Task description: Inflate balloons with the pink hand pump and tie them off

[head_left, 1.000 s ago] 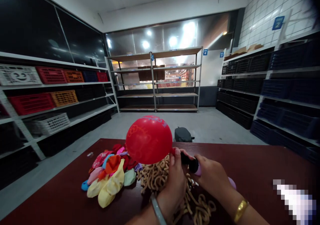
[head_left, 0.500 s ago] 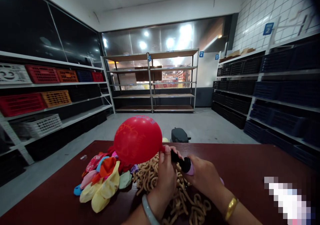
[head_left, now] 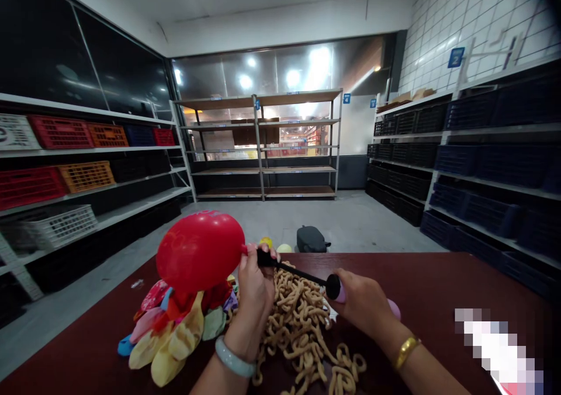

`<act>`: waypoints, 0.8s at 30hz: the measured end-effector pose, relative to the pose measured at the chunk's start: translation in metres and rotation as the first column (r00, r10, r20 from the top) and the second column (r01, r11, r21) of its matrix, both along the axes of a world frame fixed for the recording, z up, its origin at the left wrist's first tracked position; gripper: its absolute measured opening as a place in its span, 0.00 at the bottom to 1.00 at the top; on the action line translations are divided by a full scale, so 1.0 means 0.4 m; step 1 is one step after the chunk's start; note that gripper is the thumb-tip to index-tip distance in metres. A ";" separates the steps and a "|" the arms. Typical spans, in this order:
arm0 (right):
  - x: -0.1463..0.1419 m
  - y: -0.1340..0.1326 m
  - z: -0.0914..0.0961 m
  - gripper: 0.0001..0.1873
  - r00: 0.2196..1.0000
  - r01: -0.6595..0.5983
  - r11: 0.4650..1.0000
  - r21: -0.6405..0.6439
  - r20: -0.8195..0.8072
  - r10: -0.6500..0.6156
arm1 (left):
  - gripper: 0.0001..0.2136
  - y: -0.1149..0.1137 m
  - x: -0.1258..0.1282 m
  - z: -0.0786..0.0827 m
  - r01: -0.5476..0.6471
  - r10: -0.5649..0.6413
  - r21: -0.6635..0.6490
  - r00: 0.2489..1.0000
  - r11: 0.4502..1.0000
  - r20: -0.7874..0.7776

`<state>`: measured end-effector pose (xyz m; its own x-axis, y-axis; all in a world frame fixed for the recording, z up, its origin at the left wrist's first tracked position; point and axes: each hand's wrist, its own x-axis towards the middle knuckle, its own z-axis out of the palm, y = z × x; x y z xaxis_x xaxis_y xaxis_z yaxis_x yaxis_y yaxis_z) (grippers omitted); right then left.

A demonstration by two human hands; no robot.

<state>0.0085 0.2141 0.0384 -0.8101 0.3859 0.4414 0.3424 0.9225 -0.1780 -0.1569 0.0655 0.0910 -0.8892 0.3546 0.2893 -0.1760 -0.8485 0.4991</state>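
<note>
A red inflated balloon (head_left: 199,252) with faint printing sits to the left of my left hand (head_left: 256,284). The fingers of that hand pinch the balloon's neck against the black end of a hand pump (head_left: 302,273). Between my hands the pump's thin black rod shows, slanting down to the right. My right hand (head_left: 362,301) is wrapped round the pump's lavender part, which sticks out past the palm. Under the pump lies a heap of tan curled pieces (head_left: 298,325). Limp, uninflated balloons (head_left: 175,331) in several colours are piled left of my left wrist.
All this lies on a dark red table (head_left: 416,278). Beyond its far edge, a dark grey bag (head_left: 312,239) and yellow round things (head_left: 284,248) are on the floor. Shelves with crates (head_left: 61,132) stand on both sides. A blurred patch covers the lower right.
My left hand has moved left with the balloon and the pump's black end. My hands are farther apart, and more of the rod is exposed. The view has shifted slightly.
</note>
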 end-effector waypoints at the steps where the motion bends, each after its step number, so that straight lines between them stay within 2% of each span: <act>1: 0.000 0.000 -0.001 0.16 1.000 0.007 1.000 -0.002 0.001 -0.007 | 0.13 0.003 0.002 -0.004 0.006 -0.006 0.008 1.000 1.000 0.000; 7: 0.003 -0.006 -0.001 0.14 1.000 0.009 1.000 -0.015 -0.005 -0.009 | 0.12 0.027 0.035 -0.019 0.026 -0.026 -0.005 1.000 1.000 0.018; 14: -0.001 -0.046 0.010 0.16 0.999 -0.001 0.997 -0.078 -0.032 -0.001 | 0.11 0.074 0.155 -0.071 0.190 -0.192 -0.144 0.981 0.971 -0.003; 19: -0.001 -0.076 0.024 0.12 0.995 -0.050 0.991 -0.121 -0.091 0.039 | 0.11 0.084 0.204 -0.093 0.166 -0.170 -0.179 0.985 0.970 -0.010; 24: -0.002 -0.095 0.031 0.12 0.990 -0.096 0.985 -0.142 -0.112 0.080 | 0.10 0.072 0.209 -0.078 0.145 -0.151 -0.153 0.988 0.978 -0.032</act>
<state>0.0078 0.1762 0.0507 -0.7955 0.3822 0.4702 0.2332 0.9093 -0.3446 -0.0732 0.0943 0.0599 -0.8113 0.5235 0.2602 -0.2694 -0.7299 0.6283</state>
